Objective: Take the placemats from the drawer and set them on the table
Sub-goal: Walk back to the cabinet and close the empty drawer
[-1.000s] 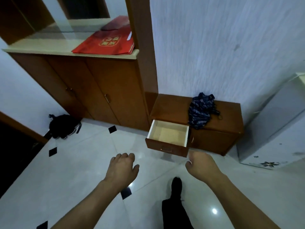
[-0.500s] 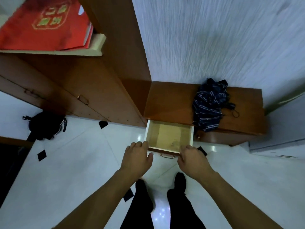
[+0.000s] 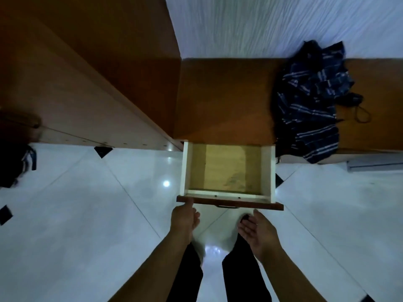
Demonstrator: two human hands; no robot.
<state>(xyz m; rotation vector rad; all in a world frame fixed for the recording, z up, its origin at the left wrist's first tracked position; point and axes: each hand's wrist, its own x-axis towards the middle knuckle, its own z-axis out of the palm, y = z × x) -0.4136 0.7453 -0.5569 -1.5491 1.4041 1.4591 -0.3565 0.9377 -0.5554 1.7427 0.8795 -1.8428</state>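
A wooden drawer (image 3: pixel 227 202) stands pulled out from a low brown cabinet (image 3: pixel 224 97), seen from straight above. Its pale inside holds a flat yellowish-tan sheet (image 3: pixel 225 168) lying on the bottom; I cannot tell if it is a placemat or a liner. My left hand (image 3: pixel 184 219) is at the drawer front's left corner, a fingertip touching the edge. My right hand (image 3: pixel 258 231) hovers below the front's right part, palm turned up, fingers apart, holding nothing. No table is in view.
A dark blue striped cloth (image 3: pixel 311 101) lies on the low cabinet's top to the right. A tall wooden cupboard (image 3: pixel 87 73) rises on the left. A black bag (image 3: pixel 13 162) sits on the white tiled floor (image 3: pixel 87 214). My legs stand below the drawer.
I have stepped up close and now look straight down into the drawer. Both hands have moved from mid-air to the drawer front; the right hand has turned palm up.
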